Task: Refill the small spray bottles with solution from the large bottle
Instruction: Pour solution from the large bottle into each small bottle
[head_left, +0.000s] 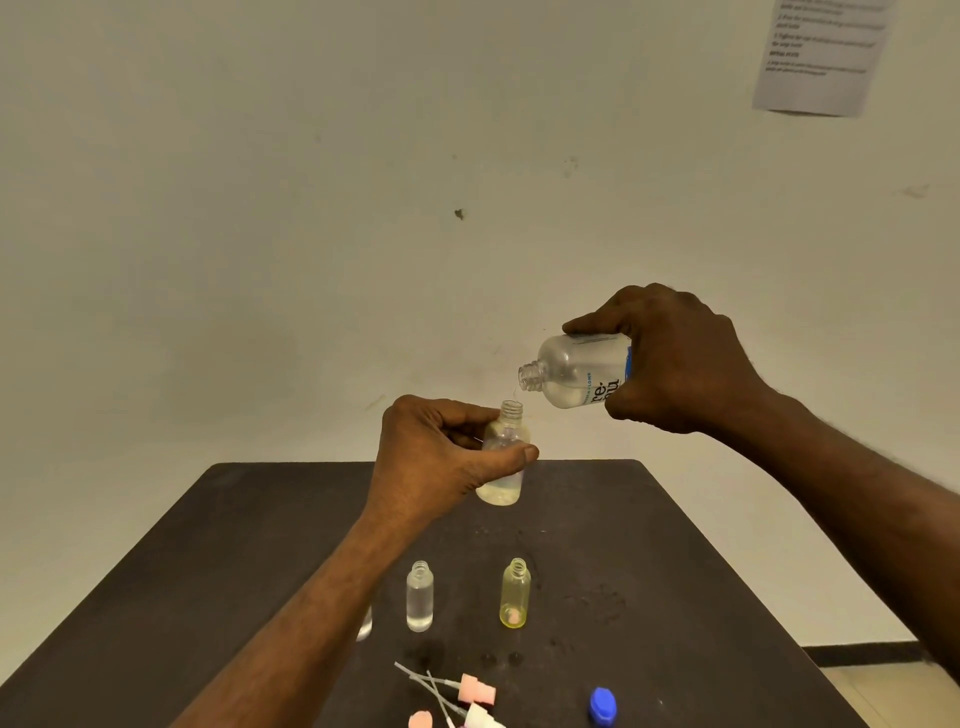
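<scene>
Now the right hand is gripping the tilted large bottle, trickling solution into the small spray bottle that the left hand is pinching above the table, while two uncapped bottles and the spray caps are waiting nearer.

**Plain wall, dark table**

A scuffed off-white painted wall fills the view. A printed white paper sheet hangs at upper right. Below stands a dark brown rectangular tabletop; pale tiled floor and a dark skirting strip show lower right.
</scene>
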